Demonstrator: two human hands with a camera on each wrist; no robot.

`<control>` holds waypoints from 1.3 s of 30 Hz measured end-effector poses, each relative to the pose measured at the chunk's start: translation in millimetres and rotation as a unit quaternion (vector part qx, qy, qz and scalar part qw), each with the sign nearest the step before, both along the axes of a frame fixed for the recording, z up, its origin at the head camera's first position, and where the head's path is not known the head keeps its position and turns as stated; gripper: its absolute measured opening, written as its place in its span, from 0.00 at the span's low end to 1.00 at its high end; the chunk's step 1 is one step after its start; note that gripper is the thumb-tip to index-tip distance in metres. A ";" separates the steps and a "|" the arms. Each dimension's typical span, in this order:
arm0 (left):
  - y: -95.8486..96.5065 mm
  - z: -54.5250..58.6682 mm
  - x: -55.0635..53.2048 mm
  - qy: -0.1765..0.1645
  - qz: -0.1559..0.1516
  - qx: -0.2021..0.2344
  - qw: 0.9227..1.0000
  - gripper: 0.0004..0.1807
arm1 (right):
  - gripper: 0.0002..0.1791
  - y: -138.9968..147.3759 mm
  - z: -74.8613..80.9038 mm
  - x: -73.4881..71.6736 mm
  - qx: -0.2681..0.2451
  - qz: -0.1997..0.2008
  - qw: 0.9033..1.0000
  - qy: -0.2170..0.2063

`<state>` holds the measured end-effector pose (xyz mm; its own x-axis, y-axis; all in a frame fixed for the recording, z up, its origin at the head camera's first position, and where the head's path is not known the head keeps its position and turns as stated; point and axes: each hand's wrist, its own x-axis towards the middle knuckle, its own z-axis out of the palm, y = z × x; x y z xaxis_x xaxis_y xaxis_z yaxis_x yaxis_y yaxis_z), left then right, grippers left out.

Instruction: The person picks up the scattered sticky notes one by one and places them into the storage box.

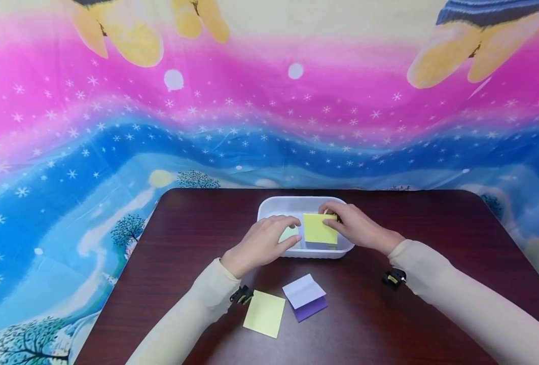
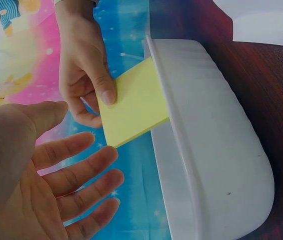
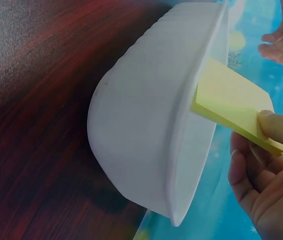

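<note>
In the head view my right hand (image 1: pixel 359 226) pinches a bright yellow sticky note pad (image 1: pixel 318 228) at its right edge, over a white plastic basket (image 1: pixel 325 254). Both wrist views show the pad tilted, its lower end inside the rim, with the thumb on one face and fingers behind. My left hand (image 1: pixel 265 240) is at the basket's left side, fingers spread and loosely bent, holding nothing. In the left wrist view its fingertips (image 2: pixel 109 154) come close to a corner of the pad. Partly hidden behind that hand, a pale green pad (image 1: pixel 288 233) lies in the basket.
On the dark wooden table (image 1: pixel 196 233), nearer to me, lie a pale yellow sticky note pad (image 1: pixel 264 314) and a folded purple paper (image 1: pixel 312 305) with a lighter top flap. A patterned cloth (image 1: pixel 269 116) hangs behind the table. Black wrist cameras sit on both sleeves.
</note>
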<state>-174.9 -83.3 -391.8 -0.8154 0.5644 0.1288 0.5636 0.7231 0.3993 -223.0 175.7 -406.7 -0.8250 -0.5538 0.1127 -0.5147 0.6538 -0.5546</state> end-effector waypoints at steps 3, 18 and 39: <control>-0.5 -0.6 -0.8 -0.001 0.000 0.001 1.000 0.20 | 0.11 -1.1 -1.9 -4.1 0.008 0.001 1.000 -0.007; -2.9 -3.7 -4.5 -0.007 0.021 -0.006 1.000 0.21 | 0.07 -9.0 -12.5 -14.7 0.023 0.016 0.999 -0.036; -3.4 -12.2 -14.8 -0.013 0.035 -0.021 0.999 0.21 | 0.08 -14.4 -16.8 -24.5 0.059 0.020 0.997 -0.044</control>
